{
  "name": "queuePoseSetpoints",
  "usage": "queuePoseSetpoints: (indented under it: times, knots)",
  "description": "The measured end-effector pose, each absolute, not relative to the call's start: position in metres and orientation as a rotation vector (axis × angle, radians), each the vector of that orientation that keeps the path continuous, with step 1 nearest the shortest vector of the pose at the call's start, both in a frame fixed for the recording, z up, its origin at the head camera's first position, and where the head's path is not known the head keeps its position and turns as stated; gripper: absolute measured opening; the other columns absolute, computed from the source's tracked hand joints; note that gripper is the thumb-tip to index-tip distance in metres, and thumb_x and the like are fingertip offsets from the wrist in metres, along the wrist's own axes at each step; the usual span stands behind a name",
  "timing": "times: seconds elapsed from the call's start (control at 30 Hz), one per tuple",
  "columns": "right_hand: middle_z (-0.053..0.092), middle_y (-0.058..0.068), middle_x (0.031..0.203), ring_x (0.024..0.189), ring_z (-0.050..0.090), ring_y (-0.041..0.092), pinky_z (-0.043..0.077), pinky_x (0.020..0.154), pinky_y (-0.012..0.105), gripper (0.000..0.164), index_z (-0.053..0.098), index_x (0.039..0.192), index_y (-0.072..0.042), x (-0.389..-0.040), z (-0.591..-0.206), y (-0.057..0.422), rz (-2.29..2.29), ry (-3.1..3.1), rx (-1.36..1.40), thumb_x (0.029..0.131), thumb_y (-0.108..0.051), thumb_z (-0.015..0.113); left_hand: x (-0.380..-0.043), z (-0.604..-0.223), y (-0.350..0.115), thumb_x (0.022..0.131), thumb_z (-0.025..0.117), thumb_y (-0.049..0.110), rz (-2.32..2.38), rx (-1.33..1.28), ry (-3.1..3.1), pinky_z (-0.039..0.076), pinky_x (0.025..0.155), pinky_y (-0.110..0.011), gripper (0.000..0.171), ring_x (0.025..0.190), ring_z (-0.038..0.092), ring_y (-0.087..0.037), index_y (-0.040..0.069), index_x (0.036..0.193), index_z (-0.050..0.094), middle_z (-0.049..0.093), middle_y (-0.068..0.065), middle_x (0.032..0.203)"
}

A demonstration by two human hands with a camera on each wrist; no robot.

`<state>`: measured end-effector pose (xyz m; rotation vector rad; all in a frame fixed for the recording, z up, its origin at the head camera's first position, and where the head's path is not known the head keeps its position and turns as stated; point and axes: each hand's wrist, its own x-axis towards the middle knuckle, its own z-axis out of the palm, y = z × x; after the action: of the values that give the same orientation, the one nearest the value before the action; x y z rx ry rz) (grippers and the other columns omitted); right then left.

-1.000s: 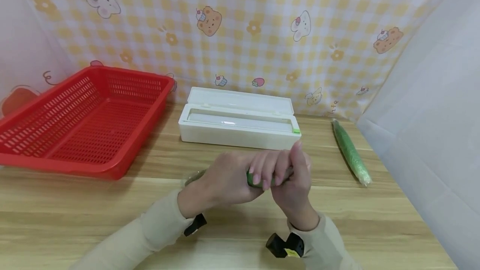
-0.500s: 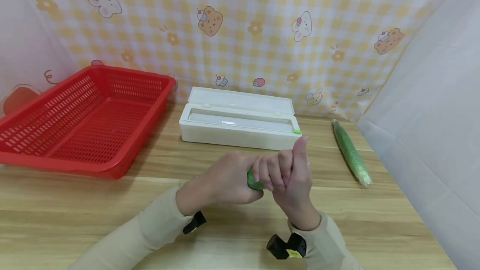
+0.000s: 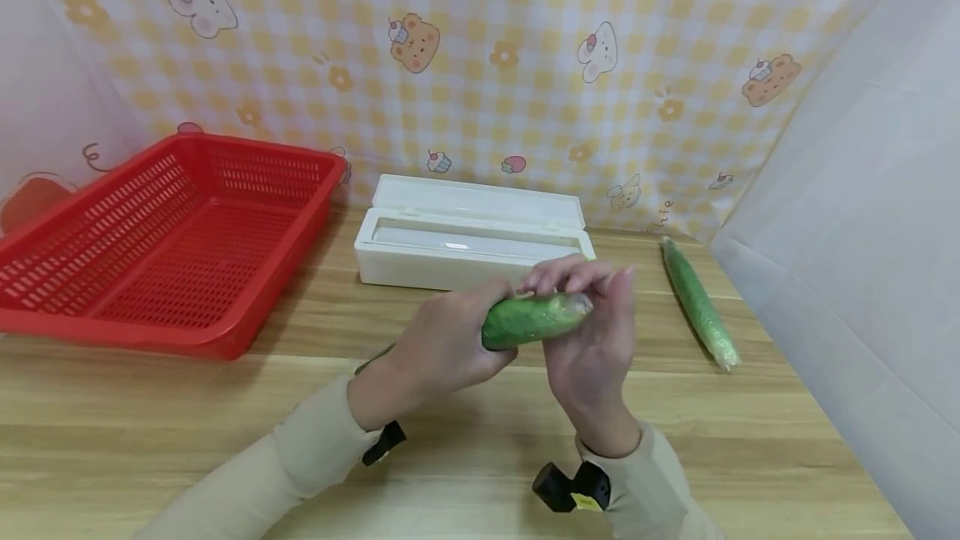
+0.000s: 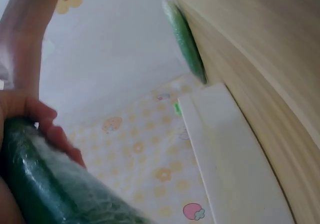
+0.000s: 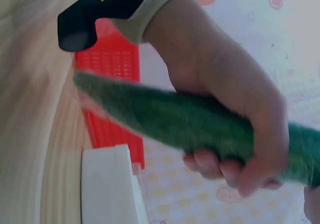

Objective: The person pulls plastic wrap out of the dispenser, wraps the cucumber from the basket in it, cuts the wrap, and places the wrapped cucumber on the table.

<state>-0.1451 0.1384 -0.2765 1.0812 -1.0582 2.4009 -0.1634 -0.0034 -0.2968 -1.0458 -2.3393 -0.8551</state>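
My left hand [image 3: 446, 348] grips a green cucumber [image 3: 534, 320] round its middle, above the table. Clear cling film lies over the cucumber; in the right wrist view a loose flap of film [image 5: 92, 104] hangs near its tapered end. The other end points at my right hand [image 3: 592, 357], whose palm faces it with thumb raised and fingers loosely bent behind the tip. From the left wrist, the glossy wrapped skin of the held cucumber [image 4: 45, 179] fills the lower left corner. A second cucumber [image 3: 697, 302], wrapped in film, lies on the table at the right.
Behind the hands stands a white cling film dispenser [image 3: 450, 269] with its lid [image 3: 480, 200] raised. A red plastic basket [image 3: 217, 340] occupies the left side. Patterned cloth [image 3: 487, 107] hangs at the back, and a white sheet [image 3: 832, 232] borders the right.
My right hand, earlier closed round the cucumber's end, has loosened and opened, baring that end. My left hand keeps its grip, and the cucumber's right end now shows further out.
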Motion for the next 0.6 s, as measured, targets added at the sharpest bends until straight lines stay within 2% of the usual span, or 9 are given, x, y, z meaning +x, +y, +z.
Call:
queuePoseSetpoints:
  times: [0.07,0.13,0.23,0.37,0.47,0.6]
  knots:
    - [0.065,0.006,0.088,0.089,0.060,0.022,0.047,0.083,0.036,0.047,0.057,0.082,-0.007,-0.1471,-0.2772,0.1390,2.358,-1.110,1.144,0.103,-0.031,0.021,-0.1637,-0.2951,-0.0057,0.067,0.074,0.013,-0.924,-1.112,-2.400,0.035,0.049,-0.016,0.034,0.054,0.042,-0.005,0.009,0.096,0.056,0.053,0.005,0.067]
    - [0.068,0.004,0.088,0.089,0.063,0.022,0.049,0.082,0.037,0.050,0.055,0.074,-0.006,-0.1491,-0.2791,0.1404,2.302,-1.166,1.230,0.103,-0.030,0.022,-0.1637,-0.2939,-0.0075,0.068,0.072,0.012,-1.018,-1.199,-2.483,0.033,0.047,-0.015,0.029,0.052,0.040,-0.003,0.010,0.092,0.056,0.050,0.006,0.065]
    - [0.067,0.006,0.070,0.075,0.066,0.022,0.051,0.075,0.037,0.054,0.045,0.060,-0.004,-0.1522,-0.2831,0.1426,2.233,-1.211,1.408,0.103,-0.027,0.023,-0.1632,-0.2925,-0.0099,0.069,0.070,0.009,-1.204,-1.316,-2.606,0.034,0.045,-0.015,0.023,0.051,0.039,-0.001,0.013,0.087,0.056,0.048,0.008,0.063]
    - [0.048,0.007,0.044,0.050,0.057,0.020,0.052,0.067,0.035,0.056,0.032,0.052,-0.007,-0.1538,-0.2843,0.1455,2.217,-1.206,1.602,0.104,-0.025,0.020,-0.1632,-0.2918,-0.0111,0.071,0.070,0.007,-1.420,-1.404,-2.686,0.037,0.046,-0.017,0.022,0.052,0.042,-0.002,0.014,0.087,0.056,0.051,0.007,0.067]
    - [0.036,0.003,0.037,0.038,0.043,0.019,0.049,0.060,0.032,0.057,0.027,0.050,-0.009,-0.1515,-0.2825,0.1455,2.266,-1.222,1.553,0.104,-0.025,0.017,-0.1637,-0.2923,-0.0105,0.071,0.068,0.005,-1.479,-1.417,-2.706,0.036,0.046,-0.017,0.022,0.051,0.042,-0.003,0.012,0.087,0.055,0.051,0.005,0.067]
    - [0.033,0.001,0.037,0.035,0.037,0.018,0.047,0.053,0.030,0.055,0.028,0.053,-0.008,-0.1483,-0.2806,0.1420,2.350,-1.214,1.368,0.104,-0.024,0.015,-0.1640,-0.2929,-0.0099,0.071,0.067,0.005,-1.481,-1.359,-2.742,0.037,0.045,-0.018,0.023,0.050,0.042,-0.003,0.012,0.087,0.054,0.050,0.005,0.066]
